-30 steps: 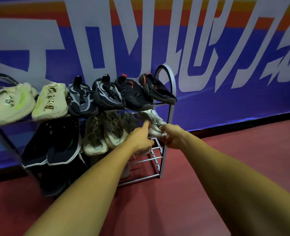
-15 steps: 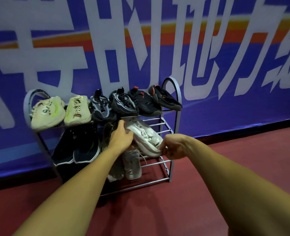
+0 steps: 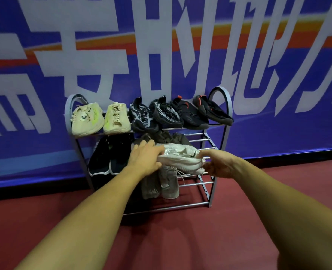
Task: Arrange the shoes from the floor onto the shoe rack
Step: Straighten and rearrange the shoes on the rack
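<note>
We now hold the white shoe [image 3: 180, 158] crosswise, its length running from 9 to 3 o'clock in front of the middle tier of the rack [image 3: 228, 106]. A second ago it sat toe-out at that tier's 3 o'clock end, and half a second ago it was tipped up between our hands. Our left hand [image 3: 145, 159] wraps the shoe's 9 o'clock end, fingers over the top and thumb beneath. Our right hand [image 3: 217, 165] pinches the 3 o'clock end from above and under the sole. We cannot tell whether the sole touches the bars or hangs just above them. A lace dangles at 6 o'clock toward the grey shoes [image 3: 161, 186] below. We judge the shoe is off its spot and being reseated, with bare bars free at the tier's 3 o'clock end. The floor [image 3: 239, 221] in view shows no loose shoe, so this looks like a closing adjustment.
</note>
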Motion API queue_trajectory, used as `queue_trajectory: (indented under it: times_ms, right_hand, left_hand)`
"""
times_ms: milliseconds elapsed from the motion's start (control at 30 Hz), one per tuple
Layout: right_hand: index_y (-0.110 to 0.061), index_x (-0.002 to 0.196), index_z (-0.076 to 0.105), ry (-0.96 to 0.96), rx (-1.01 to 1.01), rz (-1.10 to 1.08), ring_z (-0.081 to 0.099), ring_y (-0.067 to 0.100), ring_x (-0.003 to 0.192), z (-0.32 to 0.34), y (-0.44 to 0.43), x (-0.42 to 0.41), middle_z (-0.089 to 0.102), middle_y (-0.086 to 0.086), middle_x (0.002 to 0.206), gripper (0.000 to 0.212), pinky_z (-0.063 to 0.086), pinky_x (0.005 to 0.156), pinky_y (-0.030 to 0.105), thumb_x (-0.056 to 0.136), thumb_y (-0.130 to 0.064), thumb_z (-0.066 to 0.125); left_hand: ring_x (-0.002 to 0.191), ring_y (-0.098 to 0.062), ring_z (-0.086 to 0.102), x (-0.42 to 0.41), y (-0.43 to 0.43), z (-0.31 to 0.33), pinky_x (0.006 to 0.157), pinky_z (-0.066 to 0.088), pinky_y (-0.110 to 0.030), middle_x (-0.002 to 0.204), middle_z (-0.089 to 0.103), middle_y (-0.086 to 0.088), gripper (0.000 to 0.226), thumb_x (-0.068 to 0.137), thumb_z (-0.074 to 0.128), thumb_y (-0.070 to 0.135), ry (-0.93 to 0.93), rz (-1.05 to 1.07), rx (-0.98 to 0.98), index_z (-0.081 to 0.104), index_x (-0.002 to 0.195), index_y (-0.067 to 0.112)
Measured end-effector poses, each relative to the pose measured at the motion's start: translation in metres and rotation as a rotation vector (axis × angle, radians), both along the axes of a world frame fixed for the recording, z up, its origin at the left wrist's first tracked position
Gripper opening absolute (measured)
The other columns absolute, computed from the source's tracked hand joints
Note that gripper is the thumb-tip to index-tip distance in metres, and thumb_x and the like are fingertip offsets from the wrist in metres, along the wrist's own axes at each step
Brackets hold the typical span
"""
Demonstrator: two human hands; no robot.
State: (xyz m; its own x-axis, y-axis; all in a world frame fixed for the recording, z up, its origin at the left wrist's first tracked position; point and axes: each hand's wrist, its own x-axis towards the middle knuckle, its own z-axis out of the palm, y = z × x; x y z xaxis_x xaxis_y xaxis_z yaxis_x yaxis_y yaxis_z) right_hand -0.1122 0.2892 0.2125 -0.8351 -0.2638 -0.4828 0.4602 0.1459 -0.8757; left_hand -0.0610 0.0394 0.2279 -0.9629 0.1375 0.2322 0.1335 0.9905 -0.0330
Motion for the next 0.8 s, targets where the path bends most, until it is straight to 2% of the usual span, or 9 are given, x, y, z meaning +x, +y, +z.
queue_trajectory:
  times_ms: [67, 200, 300, 367, 433, 533, 600, 700, 800]
  right_hand:
    - [-0.01, 0.11, 0.067, 0.064, -0.059, -0.079, 0.042, 0.01, 0.053, 0.0, -0.002, 0.0, 0.053, 0.002, 0.067, 0.042, 0.029, 0.055, 0.025, 0.073, -0.026, 0.076]
    - [-0.012, 0.103, 0.066, 0.04, -0.07, -0.069, 0.038, 0.011, 0.051, 0.003, -0.014, 0.008, 0.044, 0.001, 0.059, 0.035, 0.029, 0.054, 0.025, 0.084, -0.039, 0.076]
    - [-0.011, 0.09, 0.062, 0.024, -0.02, -0.17, 0.037, 0.01, 0.047, -0.001, -0.023, 0.008, 0.043, 0.0, 0.055, 0.031, 0.031, 0.052, 0.025, 0.082, -0.037, 0.078]
    - [-0.012, 0.084, 0.059, 0.033, -0.055, -0.268, 0.04, 0.008, 0.044, -0.002, -0.024, 0.003, 0.047, 0.0, 0.055, 0.019, 0.029, 0.051, 0.022, 0.085, -0.024, 0.074]
    - [-0.011, 0.087, 0.06, 0.046, -0.107, -0.323, 0.043, 0.009, 0.044, 0.0, -0.022, -0.002, 0.051, 0.002, 0.059, 0.012, 0.029, 0.051, 0.023, 0.084, -0.016, 0.07]
    - [-0.009, 0.09, 0.06, 0.076, -0.068, -0.331, 0.04, 0.011, 0.048, 0.0, -0.014, -0.005, 0.05, 0.005, 0.062, 0.014, 0.031, 0.047, 0.025, 0.082, -0.012, 0.071]
    - [-0.009, 0.089, 0.058, 0.094, -0.028, -0.341, 0.04, 0.01, 0.045, 0.0, -0.011, -0.005, 0.05, 0.005, 0.06, 0.015, 0.029, 0.04, 0.022, 0.082, -0.011, 0.071]
    - [-0.008, 0.093, 0.058, 0.104, -0.041, -0.333, 0.042, 0.011, 0.048, 0.002, -0.012, -0.005, 0.053, 0.006, 0.062, 0.017, 0.031, 0.046, 0.025, 0.082, -0.011, 0.07]
    - [-0.007, 0.097, 0.059, 0.119, -0.031, -0.307, 0.04, 0.012, 0.048, 0.003, -0.014, -0.007, 0.054, 0.01, 0.065, 0.021, 0.03, 0.048, 0.027, 0.081, -0.013, 0.07]
  left_hand:
    - [0.11, -0.027, 0.05, 0.002, 0.003, 0.003, 0.094, 0.04, -0.042, 0.111, 0.055, 0.001, 0.028, 0.083, 0.068, 0.044, 0.012, -0.031, -0.017, 0.058, 0.107, 0.034]
    - [0.102, -0.026, 0.054, 0.002, 0.011, 0.005, 0.087, 0.04, -0.039, 0.097, 0.055, 0.003, 0.016, 0.083, 0.068, 0.036, 0.048, -0.095, -0.001, 0.054, 0.089, 0.031]
    - [0.098, -0.025, 0.054, -0.001, 0.016, 0.0, 0.085, 0.038, -0.037, 0.092, 0.052, 0.006, 0.023, 0.082, 0.068, 0.032, 0.068, -0.151, -0.013, 0.045, 0.083, 0.031]
    - [0.099, -0.024, 0.054, -0.004, 0.019, 0.0, 0.085, 0.039, -0.037, 0.097, 0.056, 0.005, 0.019, 0.083, 0.069, 0.035, 0.077, -0.183, 0.017, 0.051, 0.089, 0.03]
    - [0.098, -0.023, 0.055, -0.006, 0.022, 0.001, 0.082, 0.038, -0.036, 0.098, 0.056, 0.005, 0.023, 0.084, 0.067, 0.044, 0.042, -0.205, 0.081, 0.056, 0.096, 0.028]
    - [0.092, -0.02, 0.056, -0.007, 0.022, 0.001, 0.079, 0.04, -0.036, 0.092, 0.056, 0.007, 0.029, 0.089, 0.055, 0.057, -0.022, -0.182, 0.233, 0.058, 0.099, 0.029]
    - [0.096, -0.023, 0.057, -0.008, 0.018, -0.002, 0.085, 0.045, -0.039, 0.098, 0.057, 0.003, 0.028, 0.094, 0.049, 0.049, -0.032, -0.118, 0.269, 0.058, 0.108, 0.027]
    - [0.115, -0.032, 0.05, -0.013, 0.01, -0.009, 0.097, 0.042, -0.044, 0.122, 0.053, -0.008, 0.037, 0.094, 0.048, 0.038, -0.11, 0.019, 0.173, 0.049, 0.128, 0.024]
    - [0.122, -0.033, 0.045, -0.016, 0.006, -0.012, 0.098, 0.037, -0.044, 0.126, 0.057, -0.009, 0.04, 0.093, 0.047, 0.039, -0.237, 0.113, 0.262, 0.05, 0.132, 0.028]
